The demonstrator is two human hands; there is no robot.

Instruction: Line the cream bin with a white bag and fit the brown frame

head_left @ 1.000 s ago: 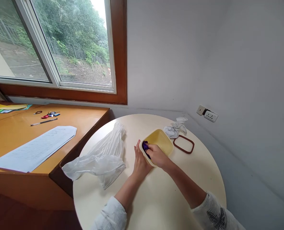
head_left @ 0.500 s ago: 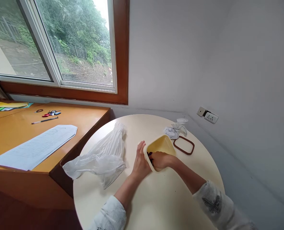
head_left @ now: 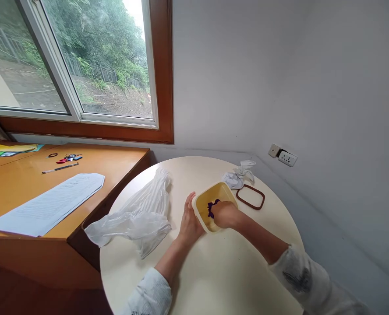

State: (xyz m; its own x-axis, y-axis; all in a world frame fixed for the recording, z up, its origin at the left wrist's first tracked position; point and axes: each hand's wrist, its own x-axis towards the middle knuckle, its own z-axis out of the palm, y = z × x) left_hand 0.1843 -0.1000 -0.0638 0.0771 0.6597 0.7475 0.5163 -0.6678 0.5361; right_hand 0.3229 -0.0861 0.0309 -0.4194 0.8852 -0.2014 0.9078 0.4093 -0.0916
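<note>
A pale yellow rounded-square bin is tilted on the round table, its mouth facing up toward me. My left hand supports its left side, fingers wrapped around the outside wall. Inside the mouth is my right hand, its fingers curled against a crumpled dark purple cloth-like piece. The fingertips are partly hidden, and I cannot make out exactly what the purple piece is. To the right of the bin lies a brown rounded-square ring, flat on the tabletop.
A spread white plastic bag covers the left of the round table. Behind the bin sits a crumpled white bag. The wooden desk at left holds papers, a pen and keys. Wall sockets are at right.
My right hand has shifted slightly right within the bin, and more of the purple piece shows. The bin's mouth has turned a little toward me. My left hand keeps its hold.
</note>
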